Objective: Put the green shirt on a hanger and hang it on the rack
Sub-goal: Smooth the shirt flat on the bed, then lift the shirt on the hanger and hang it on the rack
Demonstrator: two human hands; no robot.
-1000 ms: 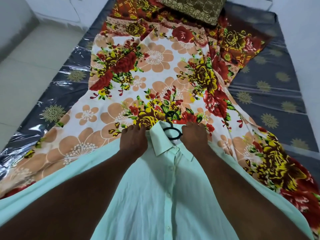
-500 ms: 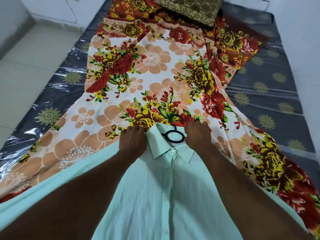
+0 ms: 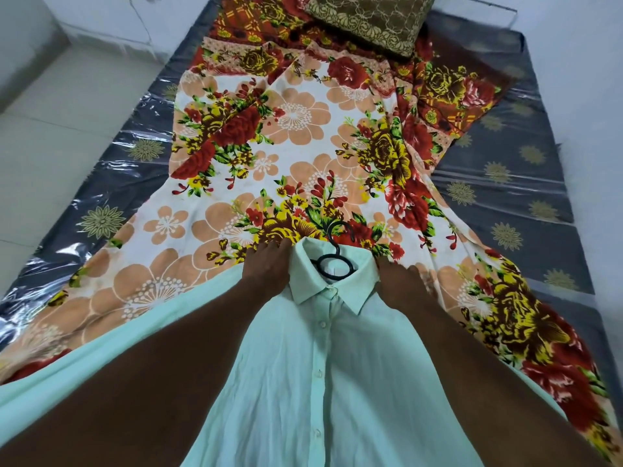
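Observation:
The pale green shirt (image 3: 323,375) lies front up and buttoned on the flowered sheet, collar pointing away from me. A black hanger (image 3: 334,261) sits inside it; its hook and ring stick out of the collar opening. My left hand (image 3: 268,267) rests palm down on the shirt's left shoulder beside the collar. On the other side my right hand (image 3: 401,284) presses on the right shoulder, fingers curled at the fabric edge. No rack is in view.
A flowered sheet (image 3: 296,146) covers the middle of a grey, plastic-wrapped mattress (image 3: 512,183) on the floor. A brown patterned pillow (image 3: 367,18) lies at the far end. White tiled floor (image 3: 57,123) runs along the left, a white wall on the right.
The collar has been spread wider and flatter, showing more of the hanger's ring. My right hand has slid outward and down along the right shoulder. The left hand stays beside the collar.

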